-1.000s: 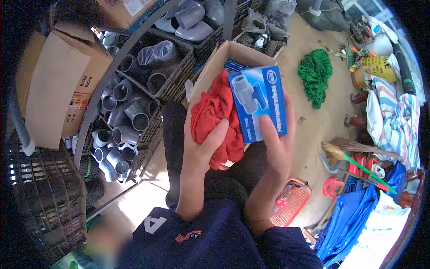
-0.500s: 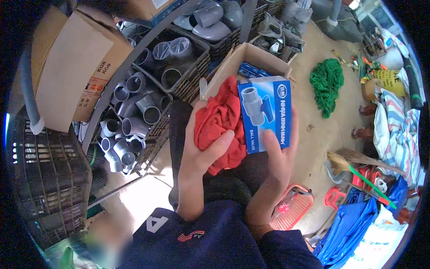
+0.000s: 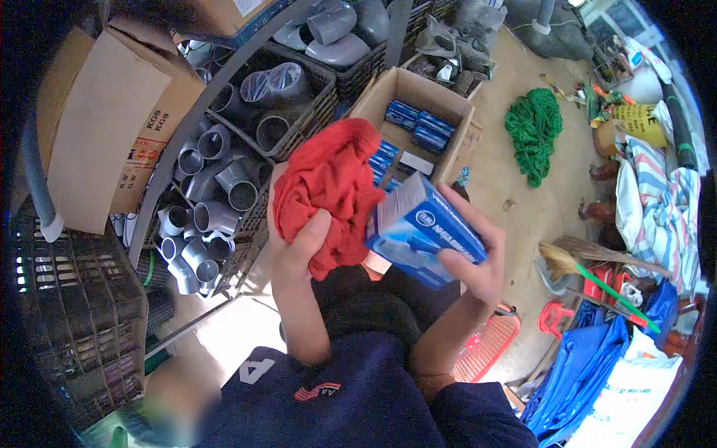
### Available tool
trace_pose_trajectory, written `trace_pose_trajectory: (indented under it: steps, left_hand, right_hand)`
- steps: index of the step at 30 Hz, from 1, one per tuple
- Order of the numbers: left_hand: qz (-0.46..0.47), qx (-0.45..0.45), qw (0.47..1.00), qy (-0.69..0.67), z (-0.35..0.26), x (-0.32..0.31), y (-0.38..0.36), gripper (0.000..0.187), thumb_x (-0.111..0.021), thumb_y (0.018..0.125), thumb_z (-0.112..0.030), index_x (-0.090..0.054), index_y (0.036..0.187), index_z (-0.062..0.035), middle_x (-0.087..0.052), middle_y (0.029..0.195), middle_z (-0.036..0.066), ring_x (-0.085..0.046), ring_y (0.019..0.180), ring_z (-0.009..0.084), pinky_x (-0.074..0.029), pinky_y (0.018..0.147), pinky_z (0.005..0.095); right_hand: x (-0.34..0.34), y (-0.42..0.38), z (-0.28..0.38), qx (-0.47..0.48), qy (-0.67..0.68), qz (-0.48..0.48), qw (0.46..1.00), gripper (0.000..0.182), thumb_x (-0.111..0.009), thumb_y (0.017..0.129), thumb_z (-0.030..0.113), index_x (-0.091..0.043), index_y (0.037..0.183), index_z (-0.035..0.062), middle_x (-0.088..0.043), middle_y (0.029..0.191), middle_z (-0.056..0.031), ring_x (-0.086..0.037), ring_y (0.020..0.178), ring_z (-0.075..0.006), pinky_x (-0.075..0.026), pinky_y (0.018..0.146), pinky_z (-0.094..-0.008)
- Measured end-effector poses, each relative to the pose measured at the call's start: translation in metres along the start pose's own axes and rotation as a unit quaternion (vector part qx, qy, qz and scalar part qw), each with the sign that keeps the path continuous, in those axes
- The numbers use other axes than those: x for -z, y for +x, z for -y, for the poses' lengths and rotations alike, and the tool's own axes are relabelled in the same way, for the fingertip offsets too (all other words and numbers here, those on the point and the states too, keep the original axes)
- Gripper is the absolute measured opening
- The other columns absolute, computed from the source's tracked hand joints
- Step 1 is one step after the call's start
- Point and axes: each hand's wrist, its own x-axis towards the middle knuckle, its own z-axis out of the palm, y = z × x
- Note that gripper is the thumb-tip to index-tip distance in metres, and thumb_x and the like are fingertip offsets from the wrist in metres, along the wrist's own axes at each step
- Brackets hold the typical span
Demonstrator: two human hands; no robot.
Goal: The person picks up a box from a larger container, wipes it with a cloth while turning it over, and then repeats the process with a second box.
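A crumpled red cloth [image 3: 328,190] is bunched in my left hand [image 3: 295,257], the thumb pressed over its lower part. My right hand [image 3: 478,257] grips a blue ball valve box [image 3: 422,231] by its right end, thumb on the printed face and fingers along the far edge. The box is tilted, its end with a barcode turned up toward the cloth. Just beyond both hands stands an open cardboard carton [image 3: 455,142] with several small blue boxes [image 3: 429,131] inside, partly hidden by the cloth and the held box.
On the left, crates hold grey pipe fittings [image 3: 213,216], beside a large cardboard box [image 3: 104,127] and a dark plastic crate [image 3: 78,291]. A green net bundle [image 3: 534,134] lies on the floor. A red basket [image 3: 489,343], broom [image 3: 564,261] and blue sheeting [image 3: 579,373] are at right.
The ball valve box has turned from upright and facing me to tilted, and sits lower. The cloth has moved left and up, away from the box, uncovering more of the carton.
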Motion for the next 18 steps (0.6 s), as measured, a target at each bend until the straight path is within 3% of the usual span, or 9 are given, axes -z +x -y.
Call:
trace_pose_trajectory:
  steps: [1,3,5,7,8,12,13,16,18]
  left_hand:
    - [-0.002,0.0,1.0,-0.001,-0.002,0.005,0.001,0.066,-0.063,0.073,-0.013,-0.032,0.13,0.0022,-0.045,0.124,0.015,-0.046,0.115,0.0226,-0.033,0.099,0.0356]
    - [0.128,0.01,0.989,0.078,-0.008,0.011,0.003,0.064,-0.065,0.069,-0.012,-0.036,0.124,0.0006,-0.047,0.12,0.012,-0.047,0.112,0.0208,-0.032,0.098,0.0338]
    - [0.147,0.039,0.984,0.09,-0.013,0.012,0.001,0.064,-0.07,0.066,-0.013,-0.039,0.121,-0.0007,-0.049,0.116,0.01,-0.047,0.109,0.0193,-0.034,0.096,0.0321]
    - [0.194,0.072,0.959,0.193,-0.015,0.011,-0.005,0.065,-0.074,0.063,-0.015,-0.042,0.118,-0.001,-0.05,0.114,0.01,-0.048,0.107,0.0185,-0.036,0.094,0.031]
    - [0.24,0.038,0.948,0.204,-0.02,0.002,0.0,0.065,-0.076,0.061,-0.015,-0.043,0.116,-0.0008,-0.05,0.115,0.011,-0.049,0.107,0.0181,-0.037,0.093,0.0304]
    - [0.255,0.051,0.944,0.203,-0.021,0.005,0.001,0.063,-0.075,0.061,-0.013,-0.044,0.115,-0.0008,-0.049,0.116,0.012,-0.048,0.108,0.0184,-0.036,0.094,0.0309]
    - [0.245,0.066,0.952,0.171,-0.02,0.004,0.0,0.063,-0.075,0.061,-0.012,-0.044,0.115,-0.001,-0.049,0.116,0.012,-0.048,0.108,0.0185,-0.036,0.094,0.031]
    - [0.243,0.064,0.959,0.129,-0.016,0.002,0.002,0.063,-0.074,0.06,-0.011,-0.044,0.115,-0.0014,-0.049,0.116,0.012,-0.048,0.107,0.0183,-0.036,0.094,0.031]
    - [0.249,0.049,0.96,0.121,-0.015,0.001,0.003,0.063,-0.074,0.06,-0.01,-0.044,0.115,-0.0016,-0.049,0.116,0.012,-0.049,0.107,0.0182,-0.036,0.094,0.0309]
  right_hand:
    - [0.007,-0.003,-0.002,0.0,-0.01,0.023,1.0,0.06,-0.068,0.07,0.017,-0.05,0.124,-0.0023,-0.064,0.099,-0.0163,-0.063,0.085,-0.0179,-0.047,0.079,-0.027]
    - [0.016,-0.004,-0.002,0.019,-0.045,0.035,0.998,0.051,-0.064,0.071,0.021,-0.057,0.115,-0.0036,-0.066,0.094,-0.0175,-0.065,0.08,-0.0181,-0.049,0.073,-0.0263]
    - [0.019,-0.005,-0.001,-0.02,-0.066,0.116,0.991,0.047,-0.063,0.07,0.021,-0.06,0.11,-0.0045,-0.066,0.09,-0.0175,-0.065,0.078,-0.0178,-0.049,0.07,-0.026]
    - [0.013,-0.005,0.003,-0.044,-0.067,0.118,0.99,0.045,-0.063,0.07,0.021,-0.061,0.106,-0.0053,-0.066,0.089,-0.0171,-0.065,0.078,-0.0192,-0.049,0.07,-0.0264]
    - [0.011,-0.007,0.0,-0.033,-0.054,0.077,0.995,0.044,-0.063,0.07,0.022,-0.062,0.105,-0.0055,-0.066,0.089,-0.0173,-0.065,0.078,-0.0198,-0.049,0.071,-0.0265]
    - [-0.001,-0.007,0.007,-0.034,0.008,-0.076,0.996,0.042,-0.061,0.071,0.023,-0.062,0.101,-0.0058,-0.066,0.089,-0.0174,-0.066,0.077,-0.0214,-0.049,0.071,-0.0274]
    - [0.001,-0.007,0.007,-0.033,0.008,-0.078,0.996,0.042,-0.061,0.071,0.023,-0.062,0.101,-0.0058,-0.066,0.089,-0.0174,-0.066,0.077,-0.0214,-0.049,0.071,-0.0274]
    - [0.015,-0.01,-0.001,-0.01,-0.043,0.067,0.997,0.042,-0.061,0.07,0.024,-0.063,0.099,-0.0056,-0.066,0.089,-0.0167,-0.065,0.079,-0.0216,-0.049,0.074,-0.028]
    - [0.014,-0.011,-0.002,-0.007,-0.049,0.058,0.997,0.041,-0.061,0.071,0.024,-0.063,0.099,-0.0058,-0.066,0.089,-0.0166,-0.065,0.08,-0.0211,-0.049,0.074,-0.028]
